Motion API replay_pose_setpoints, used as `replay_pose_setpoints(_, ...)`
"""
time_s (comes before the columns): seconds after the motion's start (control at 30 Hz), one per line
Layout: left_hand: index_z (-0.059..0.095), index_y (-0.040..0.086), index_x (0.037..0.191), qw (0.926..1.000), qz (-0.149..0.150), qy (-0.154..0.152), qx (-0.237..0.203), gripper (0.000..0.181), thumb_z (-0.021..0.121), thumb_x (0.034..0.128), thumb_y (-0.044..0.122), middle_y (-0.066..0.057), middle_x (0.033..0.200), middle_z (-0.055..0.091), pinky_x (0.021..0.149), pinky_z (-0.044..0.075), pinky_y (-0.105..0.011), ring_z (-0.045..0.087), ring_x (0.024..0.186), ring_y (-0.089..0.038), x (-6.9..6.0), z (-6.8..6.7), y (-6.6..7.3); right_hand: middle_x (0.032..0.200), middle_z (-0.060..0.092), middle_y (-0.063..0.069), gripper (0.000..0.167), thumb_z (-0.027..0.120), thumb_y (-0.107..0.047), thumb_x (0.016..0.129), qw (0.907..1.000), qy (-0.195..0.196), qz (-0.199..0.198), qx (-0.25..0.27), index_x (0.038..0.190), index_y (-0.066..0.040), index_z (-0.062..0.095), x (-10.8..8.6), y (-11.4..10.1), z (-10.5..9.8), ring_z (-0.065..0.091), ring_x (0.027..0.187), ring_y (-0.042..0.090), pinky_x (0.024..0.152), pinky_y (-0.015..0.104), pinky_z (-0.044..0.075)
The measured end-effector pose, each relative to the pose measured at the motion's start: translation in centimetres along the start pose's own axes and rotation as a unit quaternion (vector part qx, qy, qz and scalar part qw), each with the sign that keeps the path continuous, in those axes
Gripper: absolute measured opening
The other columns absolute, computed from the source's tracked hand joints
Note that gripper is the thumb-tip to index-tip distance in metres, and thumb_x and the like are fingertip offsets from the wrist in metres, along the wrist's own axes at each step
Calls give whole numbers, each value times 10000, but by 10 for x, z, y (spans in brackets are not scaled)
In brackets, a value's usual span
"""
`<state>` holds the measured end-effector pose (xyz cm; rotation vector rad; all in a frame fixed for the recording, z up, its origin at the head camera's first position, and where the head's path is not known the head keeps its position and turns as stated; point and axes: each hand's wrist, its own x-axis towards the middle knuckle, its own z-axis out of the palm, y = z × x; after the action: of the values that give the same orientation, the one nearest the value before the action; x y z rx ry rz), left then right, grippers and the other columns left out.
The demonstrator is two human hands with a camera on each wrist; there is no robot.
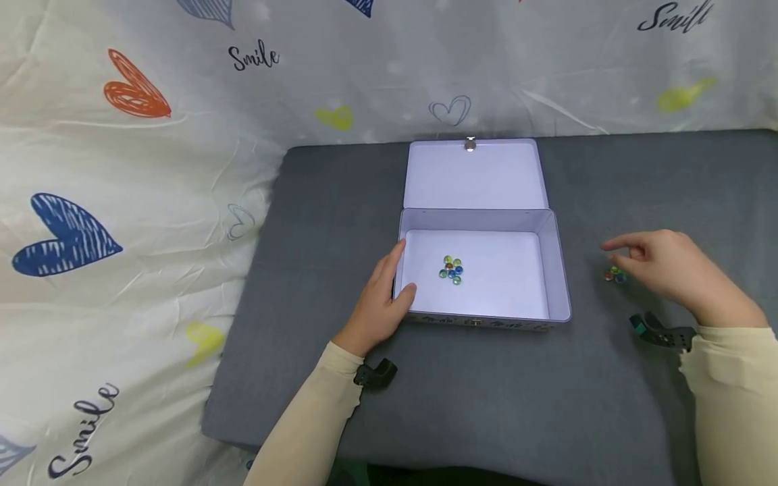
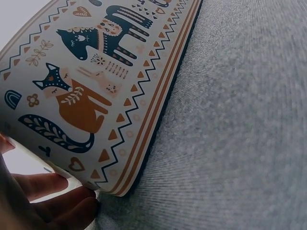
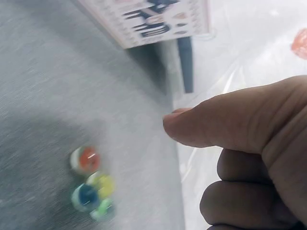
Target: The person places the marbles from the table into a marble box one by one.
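Note:
An open metal box (image 1: 480, 318) lies with its pale lilac inside facing up; several glass marbles (image 1: 452, 271) are grouped on its floor. My left hand (image 1: 378, 305) holds the box's left wall, thumb over the rim; in the left wrist view, its fingers (image 2: 41, 186) lie by a corner of the patterned box (image 2: 76, 96). To the right of the box, my right hand (image 1: 675, 273) hovers over a small group of marbles (image 1: 615, 275). In the right wrist view, these marbles (image 3: 88, 194) lie apart from the hand (image 3: 249, 148); its thumb is extended, other fingers curled, and nothing held is visible.
The box's lid (image 1: 475, 174) is folded back on the grey table (image 1: 498, 391). A printed cloth (image 1: 377, 81) hangs behind the table and along its left side. Dark straps sit at both wrists, the left one (image 1: 375, 373) close to the box's front corner.

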<state>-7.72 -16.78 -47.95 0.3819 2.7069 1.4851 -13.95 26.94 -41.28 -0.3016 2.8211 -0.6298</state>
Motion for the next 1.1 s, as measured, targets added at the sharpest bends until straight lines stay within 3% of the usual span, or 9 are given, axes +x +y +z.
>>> replay_pose_setpoints(0.17, 233, 144, 1689, 10000, 64, 13, -22, 757, 514, 996, 262, -129, 1675, 325, 1189, 349, -576, 362, 1519, -268, 1, 1, -2, 602, 404, -16, 320, 665, -160, 1008, 10000, 6, -33, -32, 1216, 77, 724, -5, 12, 10, 333, 518, 89, 523, 306, 318)
replay_pose_setpoints(0.43, 220, 185, 1695, 10000, 11, -51, -15, 765, 509, 994, 289, -97, 1682, 314, 1190, 348, -566, 348, 1525, -238, 1, 1, -1, 610, 408, -26, 280, 708, -194, 989, 9999, 92, 65, 58, 1158, 21, 767, -15, 27, 28, 333, 540, 73, 535, 310, 302)
replay_pose_setpoints(0.7, 219, 184, 1695, 10000, 2, -38, -3, 760, 507, 997, 274, -106, 1679, 315, 1199, 340, -556, 342, 1527, -236, 0, 0, -2, 614, 447, -2, 329, 703, -235, 1014, 9996, 96, 180, 208, 1189, 39, 754, -16, 28, 39, 356, 529, 96, 512, 320, 299)
replay_pose_setpoints(1.1, 201, 235, 1700, 10000, -52, -46, -17, 760, 498, 1002, 290, -88, 1690, 303, 1214, 322, -541, 312, 1546, -214, 0, 0, -1, 600, 457, -13, 293, 724, -210, 993, 9994, 319, -63, 141, 1131, 45, 766, -15, 27, 41, 357, 519, 79, 509, 319, 293)
